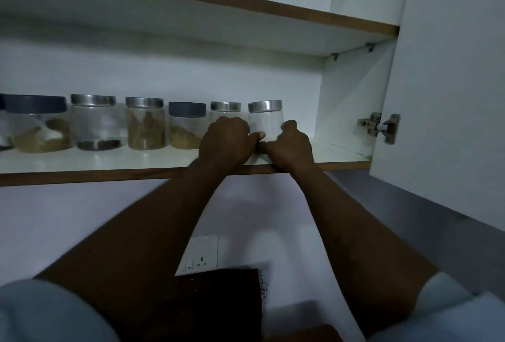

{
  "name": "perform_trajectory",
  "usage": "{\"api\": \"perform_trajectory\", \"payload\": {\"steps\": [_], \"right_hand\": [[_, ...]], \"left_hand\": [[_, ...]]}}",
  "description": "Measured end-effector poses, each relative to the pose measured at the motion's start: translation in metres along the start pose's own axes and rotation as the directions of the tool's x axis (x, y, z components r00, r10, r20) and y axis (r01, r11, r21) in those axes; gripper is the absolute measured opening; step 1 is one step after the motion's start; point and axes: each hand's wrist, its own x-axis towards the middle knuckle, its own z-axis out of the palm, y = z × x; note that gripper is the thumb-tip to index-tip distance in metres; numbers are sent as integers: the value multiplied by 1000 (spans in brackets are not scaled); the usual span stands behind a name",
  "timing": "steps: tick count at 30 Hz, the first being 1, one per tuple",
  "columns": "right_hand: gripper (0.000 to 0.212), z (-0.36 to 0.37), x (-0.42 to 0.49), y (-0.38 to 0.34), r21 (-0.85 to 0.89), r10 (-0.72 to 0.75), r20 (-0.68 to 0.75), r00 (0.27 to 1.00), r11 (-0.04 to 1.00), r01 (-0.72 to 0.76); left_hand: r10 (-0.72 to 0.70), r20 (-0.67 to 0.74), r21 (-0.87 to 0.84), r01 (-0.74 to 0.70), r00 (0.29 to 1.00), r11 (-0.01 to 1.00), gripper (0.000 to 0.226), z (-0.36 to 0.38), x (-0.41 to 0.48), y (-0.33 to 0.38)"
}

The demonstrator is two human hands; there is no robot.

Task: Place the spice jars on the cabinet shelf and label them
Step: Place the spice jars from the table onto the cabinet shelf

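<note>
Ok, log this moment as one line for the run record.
stage: labelling | left hand and right hand: at front of rightmost jar | jars: row on shelf | label: not discernible

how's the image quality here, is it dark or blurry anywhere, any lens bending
Head view: dim overall, with a cool blue-grey cast and no glare. The wide lens bows the brown-edged white cabinet shelf. The light blue sleeves at the bottom corners are soft and out of focus. The left hand and right hand read as dark shapes hiding the base of the rightmost clear steel-lidded jar.
</note>
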Motion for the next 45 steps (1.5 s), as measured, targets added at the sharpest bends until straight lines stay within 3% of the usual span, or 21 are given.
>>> {"api": "perform_trajectory", "payload": {"steps": [7,12,16,21,25,29,33,37,40,43,45], "right_hand": [[96,10,43,12,-4,57,10,998,998,-57],[100,20,51,13,-51,8,30,1000,999,-7],[93,25,50,13,-121,-22,68,997,992,31],[89,28,45,11,-187,5,78,997,982,10],[90,26,39,9,-220,28,57,998,975,-14],[96,21,26,4,-190,7,-12,1000,982,-9],[74,14,0,2,-202,-32,-65,997,979,18],[48,11,-47,15,-220,-189,-89,978,961,166],[46,10,-89,31,-208,-318,-115,941,934,290],[61,13,-141,43,-104,-351,-24,936,932,346],[42,20,-181,61,-86,-330,46,943,939,333]], "left_hand": [[82,269,-10,-82,960,997,28,23,22,-11],[52,333,16,-61,942,998,27,29,25,-11],[24,336,47,-43,941,998,13,31,26,-12],[36,376,108,-82,926,991,21,32,27,-12],[-17,331,98,-17,944,995,24,30,22,-11],[-54,171,71,42,984,997,25,19,6,-4],[-104,127,93,92,986,991,33,6,-7,0],[-122,163,108,105,979,989,41,-3,-28,4],[-68,74,132,57,995,990,38,-6,-59,13],[7,-93,-91,-15,996,996,33,6,-108,21],[-61,-68,-389,30,996,921,34,27,-164,27]]}}
